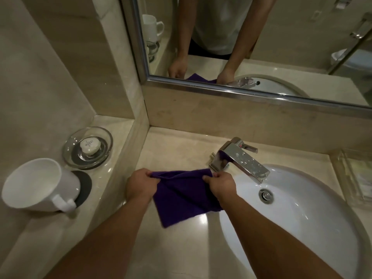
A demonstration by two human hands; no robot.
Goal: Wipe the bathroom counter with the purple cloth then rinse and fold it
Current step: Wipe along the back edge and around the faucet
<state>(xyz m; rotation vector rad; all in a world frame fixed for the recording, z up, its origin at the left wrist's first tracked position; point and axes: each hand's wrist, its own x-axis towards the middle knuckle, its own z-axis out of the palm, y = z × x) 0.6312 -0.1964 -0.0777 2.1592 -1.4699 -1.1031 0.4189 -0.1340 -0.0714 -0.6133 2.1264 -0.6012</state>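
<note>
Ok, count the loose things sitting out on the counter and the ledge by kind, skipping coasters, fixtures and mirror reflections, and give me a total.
purple cloth: 1
white mug: 1
glass dish: 1
wrapped soap: 1
clear tray: 1
Total: 5

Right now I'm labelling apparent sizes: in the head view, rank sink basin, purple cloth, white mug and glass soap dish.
1. sink basin
2. purple cloth and white mug, about alike; not ranked
3. glass soap dish
</note>
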